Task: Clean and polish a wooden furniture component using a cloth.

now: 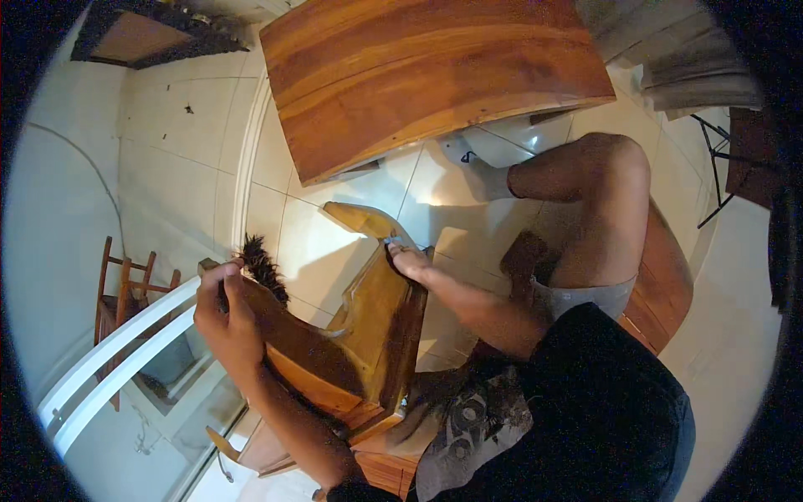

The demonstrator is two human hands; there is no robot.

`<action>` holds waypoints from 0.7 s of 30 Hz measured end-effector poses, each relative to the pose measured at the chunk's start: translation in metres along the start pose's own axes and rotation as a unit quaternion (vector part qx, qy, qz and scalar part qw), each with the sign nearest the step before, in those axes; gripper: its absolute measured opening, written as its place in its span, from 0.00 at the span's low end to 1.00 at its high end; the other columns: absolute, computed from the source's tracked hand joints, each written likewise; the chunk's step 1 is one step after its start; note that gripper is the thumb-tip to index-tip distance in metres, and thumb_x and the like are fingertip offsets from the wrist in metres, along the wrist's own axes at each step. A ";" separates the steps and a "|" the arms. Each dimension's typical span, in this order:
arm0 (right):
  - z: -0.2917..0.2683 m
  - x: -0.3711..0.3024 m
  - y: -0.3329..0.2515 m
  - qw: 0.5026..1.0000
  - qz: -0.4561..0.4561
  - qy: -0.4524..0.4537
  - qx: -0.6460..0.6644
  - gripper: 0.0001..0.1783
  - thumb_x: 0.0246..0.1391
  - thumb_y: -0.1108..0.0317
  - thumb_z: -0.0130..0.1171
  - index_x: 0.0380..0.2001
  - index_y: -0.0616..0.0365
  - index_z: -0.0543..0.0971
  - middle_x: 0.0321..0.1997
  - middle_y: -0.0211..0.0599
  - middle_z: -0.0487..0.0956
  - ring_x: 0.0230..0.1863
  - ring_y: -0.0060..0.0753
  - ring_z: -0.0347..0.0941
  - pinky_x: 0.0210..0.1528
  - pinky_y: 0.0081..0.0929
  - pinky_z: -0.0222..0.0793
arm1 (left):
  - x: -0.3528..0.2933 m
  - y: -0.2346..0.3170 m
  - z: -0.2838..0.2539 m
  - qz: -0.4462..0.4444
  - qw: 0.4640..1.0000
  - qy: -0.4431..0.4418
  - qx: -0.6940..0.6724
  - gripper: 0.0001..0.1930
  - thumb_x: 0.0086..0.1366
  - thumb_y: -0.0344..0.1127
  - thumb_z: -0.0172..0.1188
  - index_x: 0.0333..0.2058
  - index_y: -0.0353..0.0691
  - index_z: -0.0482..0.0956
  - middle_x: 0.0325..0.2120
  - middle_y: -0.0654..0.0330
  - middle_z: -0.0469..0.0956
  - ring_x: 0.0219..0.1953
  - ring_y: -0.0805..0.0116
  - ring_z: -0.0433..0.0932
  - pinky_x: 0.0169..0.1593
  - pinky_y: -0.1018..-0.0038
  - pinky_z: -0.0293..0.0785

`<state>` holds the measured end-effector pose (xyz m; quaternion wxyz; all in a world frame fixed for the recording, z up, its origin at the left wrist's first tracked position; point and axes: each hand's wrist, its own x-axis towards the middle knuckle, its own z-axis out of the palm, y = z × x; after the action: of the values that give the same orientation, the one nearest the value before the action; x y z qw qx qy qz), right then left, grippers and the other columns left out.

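A brown varnished wooden furniture piece (381, 322) with curved edges stands tilted in front of me, between my arms. My right hand (409, 261) reaches to its far curved arm or leg (360, 217). The fingers there are closed on a small pale bluish thing, perhaps a cloth, pressed against the wood. My left hand (227, 322) is raised at the piece's left end, fingers bent, by a small block-like wooden end (207, 265). Whether those fingers grip the wood is hidden. Just beyond them is a dark feathery duster head (264, 269); its handle is not visible.
A large wooden table (435, 79) stands ahead on the tiled floor. My bare leg is bent at the right, over a wooden seat (665, 284). White rails (125, 360) curve along the left, with a small wooden stand (125, 309) behind. Grey curtains (698, 63) hang at the far right.
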<state>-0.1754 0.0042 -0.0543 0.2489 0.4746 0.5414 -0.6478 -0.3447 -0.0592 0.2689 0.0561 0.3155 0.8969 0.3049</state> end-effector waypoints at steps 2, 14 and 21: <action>0.009 0.029 0.006 0.999 0.000 0.006 -0.041 0.40 0.72 0.39 0.29 0.68 0.60 0.69 0.73 0.57 0.65 0.76 0.54 0.57 0.77 0.39 0.49 | -0.001 0.002 0.000 -0.018 1.000 0.006 0.012 0.14 0.73 0.39 0.58 0.40 0.32 0.84 0.35 0.54 0.84 0.39 0.66 0.79 0.49 0.69 0.73; 0.032 0.174 0.093 0.979 -0.138 -0.069 0.132 0.43 0.74 0.39 0.23 0.67 0.67 0.67 0.71 0.57 0.68 0.74 0.51 0.60 0.76 0.40 0.53 | 0.004 0.013 0.001 -0.049 0.998 -0.004 0.029 0.15 0.74 0.39 0.56 0.40 0.31 0.84 0.34 0.53 0.85 0.41 0.64 0.79 0.52 0.68 0.72; -0.011 0.056 0.036 0.998 -0.004 -0.060 0.028 0.51 0.68 0.29 0.30 0.68 0.68 0.67 0.73 0.60 0.65 0.77 0.56 0.55 0.77 0.45 0.49 | 0.003 0.011 -0.003 -0.050 0.998 -0.019 0.038 0.15 0.74 0.39 0.57 0.40 0.31 0.85 0.36 0.54 0.85 0.41 0.65 0.79 0.53 0.69 0.72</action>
<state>-0.1656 0.0147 -0.1204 0.2652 0.4394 0.5087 -0.6913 -0.3421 -0.0523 0.2778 0.0767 0.2777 0.9213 0.2610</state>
